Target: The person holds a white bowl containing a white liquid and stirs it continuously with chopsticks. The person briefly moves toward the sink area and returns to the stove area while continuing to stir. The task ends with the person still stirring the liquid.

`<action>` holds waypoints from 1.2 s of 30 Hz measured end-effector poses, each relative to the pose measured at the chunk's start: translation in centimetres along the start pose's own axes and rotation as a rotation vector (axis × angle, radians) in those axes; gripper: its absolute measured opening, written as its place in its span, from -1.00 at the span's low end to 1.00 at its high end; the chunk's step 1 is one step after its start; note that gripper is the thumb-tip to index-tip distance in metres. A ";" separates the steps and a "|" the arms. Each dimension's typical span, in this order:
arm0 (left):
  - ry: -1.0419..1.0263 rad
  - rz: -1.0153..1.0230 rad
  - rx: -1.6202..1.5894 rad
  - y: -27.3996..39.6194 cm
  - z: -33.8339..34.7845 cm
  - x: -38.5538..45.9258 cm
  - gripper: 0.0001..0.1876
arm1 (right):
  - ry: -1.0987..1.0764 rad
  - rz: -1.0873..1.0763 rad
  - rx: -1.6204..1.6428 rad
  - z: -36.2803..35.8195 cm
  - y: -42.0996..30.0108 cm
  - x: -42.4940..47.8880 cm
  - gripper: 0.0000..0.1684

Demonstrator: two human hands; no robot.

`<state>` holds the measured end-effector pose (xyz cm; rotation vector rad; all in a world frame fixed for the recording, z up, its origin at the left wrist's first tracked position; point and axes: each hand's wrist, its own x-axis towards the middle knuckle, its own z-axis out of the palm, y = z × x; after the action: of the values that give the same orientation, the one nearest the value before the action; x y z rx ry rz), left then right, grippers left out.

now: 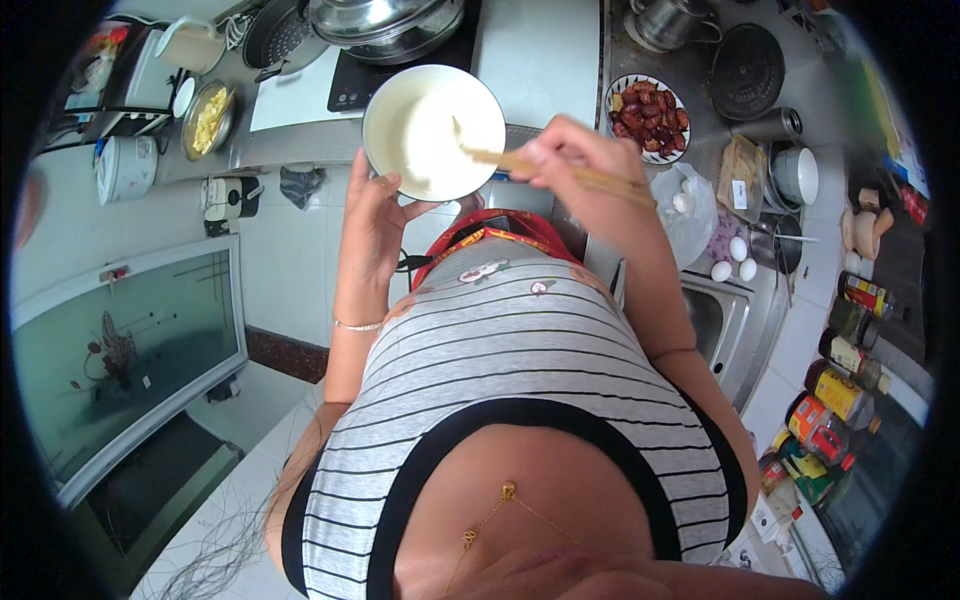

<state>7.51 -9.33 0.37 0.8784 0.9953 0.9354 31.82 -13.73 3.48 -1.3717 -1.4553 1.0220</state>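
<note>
My left hand (380, 196) holds a white bowl (382, 135) from below at its near left rim, with the thumb on the outside wall. Something pale lies inside the bowl; whether it is powder or liquid I cannot tell. My right hand (577, 161), slightly blurred, grips a pair of wooden chopsticks (499, 159) at the bowl's right side. Their tips reach into the bowl, and their back ends stick out past my wrist.
Behind the bowl, a steel lidded pot (390, 30) stands on a black induction cooker (352, 86). Sausage-like reddish pieces fill a patterned plate (611, 112) at right, near several eggs (738, 249) and a sink (705, 315). A bowl of yellow pieces (208, 124) is at left.
</note>
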 end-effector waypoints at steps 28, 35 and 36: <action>0.003 -0.005 -0.011 -0.4 -0.4 -0.9 -0.28 | 0.255 -0.024 0.448 -1.5 3.3 -0.9 -0.57; 0.032 -0.005 -0.022 -0.7 -0.3 -1.0 -0.31 | 0.189 -0.041 0.216 -1.2 3.5 -1.1 -0.62; 0.035 -0.016 -0.020 -0.7 -0.3 -1.2 -0.30 | 0.163 -0.024 0.244 -1.4 3.5 -1.0 -0.65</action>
<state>7.08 -10.59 0.01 0.8386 1.0193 0.9484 34.22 -14.57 0.50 -1.2278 -1.1836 1.0114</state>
